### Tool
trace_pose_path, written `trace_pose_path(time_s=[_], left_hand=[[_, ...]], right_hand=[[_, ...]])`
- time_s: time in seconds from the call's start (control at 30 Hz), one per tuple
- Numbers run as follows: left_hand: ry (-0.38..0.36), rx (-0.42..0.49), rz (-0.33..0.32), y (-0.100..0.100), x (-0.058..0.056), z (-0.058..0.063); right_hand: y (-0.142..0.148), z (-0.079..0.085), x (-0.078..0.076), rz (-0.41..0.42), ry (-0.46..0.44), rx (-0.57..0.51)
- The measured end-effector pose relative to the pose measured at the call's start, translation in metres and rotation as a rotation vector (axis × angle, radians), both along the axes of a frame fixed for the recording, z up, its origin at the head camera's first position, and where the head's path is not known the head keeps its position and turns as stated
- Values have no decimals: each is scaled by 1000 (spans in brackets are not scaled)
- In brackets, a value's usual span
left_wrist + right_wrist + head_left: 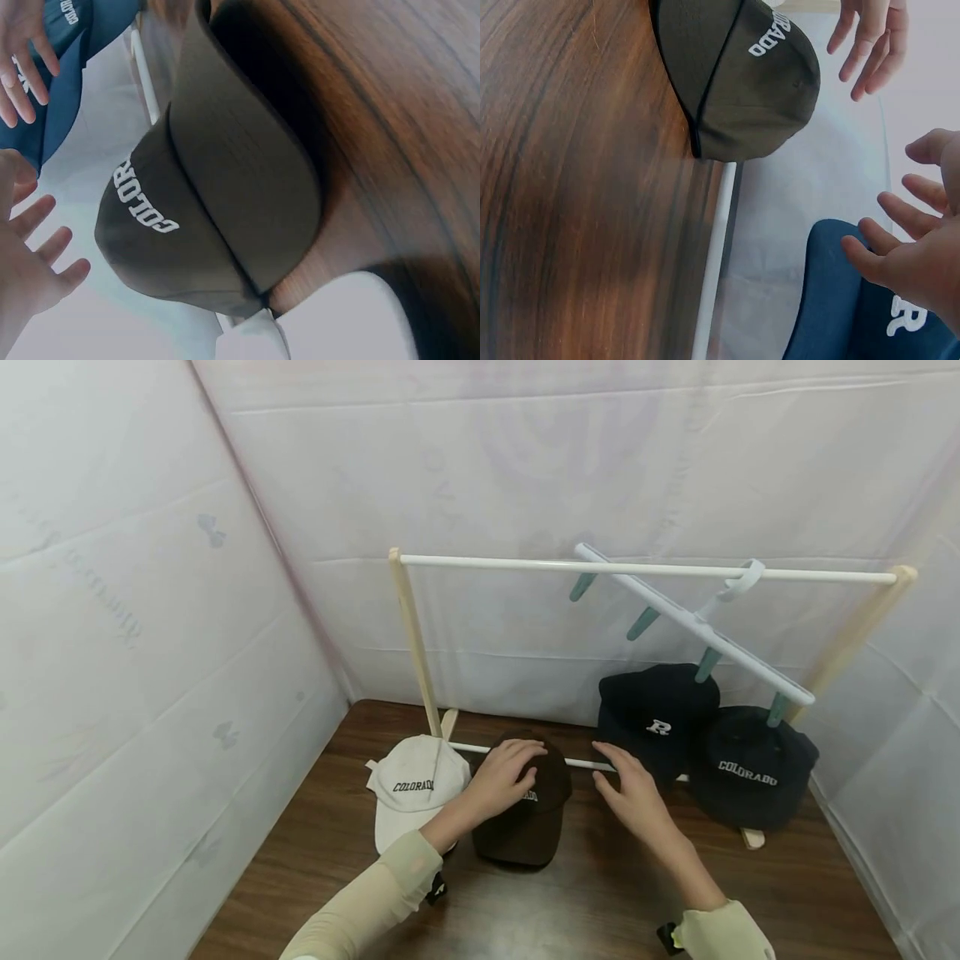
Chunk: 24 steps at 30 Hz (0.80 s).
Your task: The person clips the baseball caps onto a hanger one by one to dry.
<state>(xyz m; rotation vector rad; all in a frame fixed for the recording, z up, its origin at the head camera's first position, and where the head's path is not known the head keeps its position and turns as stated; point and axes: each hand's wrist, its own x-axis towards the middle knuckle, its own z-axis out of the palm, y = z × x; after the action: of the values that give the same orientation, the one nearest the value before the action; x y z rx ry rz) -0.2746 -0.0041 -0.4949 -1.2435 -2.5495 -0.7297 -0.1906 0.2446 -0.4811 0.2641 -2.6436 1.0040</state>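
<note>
A dark brown cap (pixel 522 835) with COLORADO lettering rests on the table, its brim toward me. My left hand (pixel 501 777) hovers over its crown with loosely bent fingers; the left wrist view shows a gap between that hand (pixel 37 262) and the cap (pixel 232 157). To the right, my right hand (pixel 637 793) is held with fingers spread, between the brown cap and a navy cap (pixel 652 706) bearing a white R. Neither hand holds anything. In the right wrist view, the right hand's fingers (pixel 907 217) overlap the navy cap (pixel 832 277).
A white COLORADO cap (pixel 420 777) sits left of the brown one. A rack's white rail (pixel 525 564) carries a pale hanger (pixel 675 614) with several green clips. The right-hand clips meet the R cap and a dark COLORADO cap (pixel 753 777). White fabric walls (pixel 150 693) surround the wooden table (pixel 300 860).
</note>
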Motion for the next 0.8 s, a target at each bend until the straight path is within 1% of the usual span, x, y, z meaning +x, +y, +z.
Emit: trace_pose_path(time_s=[0.1, 0.17, 0.27, 0.33, 0.43, 0.63, 0.8], left_hand=[[66, -45, 24, -3, 0, -2], [97, -66, 36, -6, 0, -4], [111, -88, 48, -9, 0, -4], [105, -98, 62, -11, 2, -5], [83, -126, 100, -12, 6, -6], [27, -208, 183, -13, 14, -9], [10, -204, 223, -14, 18, -16]], right_hand=[[-4, -2, -1, 13, -19, 17], [-6, -4, -2, 18, -34, 35], [-10, -6, -4, 31, -61, 60], [-11, -8, -5, 45, -77, 72], [-12, -12, -6, 71, -107, 94], [-18, -19, -8, 102, -185, 120], [-22, -23, -9, 115, -238, 117]])
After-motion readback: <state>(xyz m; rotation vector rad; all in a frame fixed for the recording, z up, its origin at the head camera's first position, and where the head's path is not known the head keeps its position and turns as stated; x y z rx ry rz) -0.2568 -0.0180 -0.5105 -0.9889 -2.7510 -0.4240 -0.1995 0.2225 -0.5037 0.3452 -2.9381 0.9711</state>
